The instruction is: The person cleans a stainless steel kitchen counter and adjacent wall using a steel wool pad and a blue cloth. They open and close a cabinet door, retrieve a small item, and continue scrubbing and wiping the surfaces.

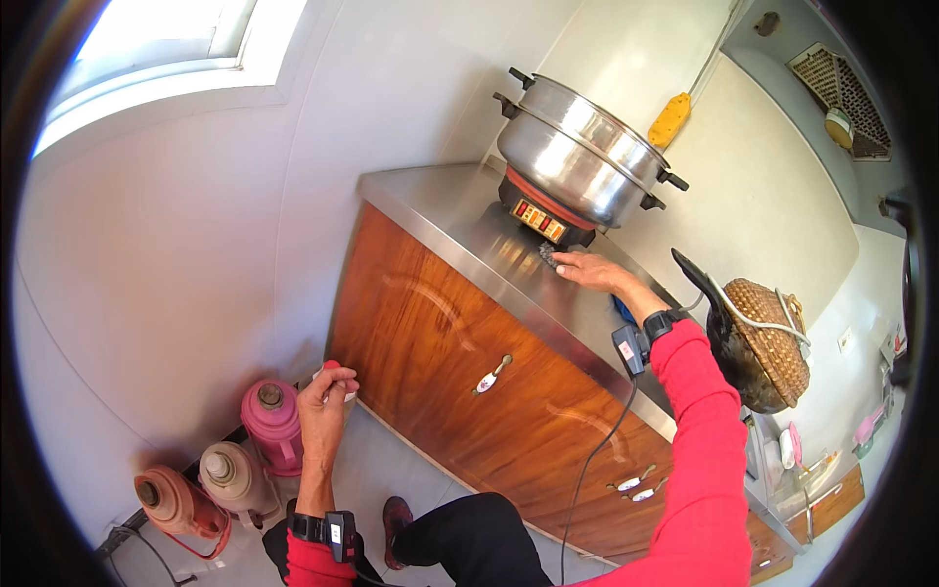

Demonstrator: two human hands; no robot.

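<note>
On the stainless steel countertop (469, 220), my right hand (590, 270) reaches out with its fingers on a grey scouring pad (548, 255), just in front of an electric cooker base (543, 220) with red and orange switches. A large two-tier steel steamer pot (579, 154) with black handles sits on that base. My left hand (331, 389) is held low, left of the wooden cabinet front (440, 330), with its fingers curled. Something small and red shows at its fingertips and something white behind them; whether the hand grips either cannot be told.
Pink (271, 422), beige (233, 477) and orange (172, 502) thermos flasks stand on the floor along the wall. A black wok (741, 359) with a woven basket (770, 330) is at the right. A blue item (623, 308) lies behind my right wrist. A yellow power strip (669, 121) hangs on the wall.
</note>
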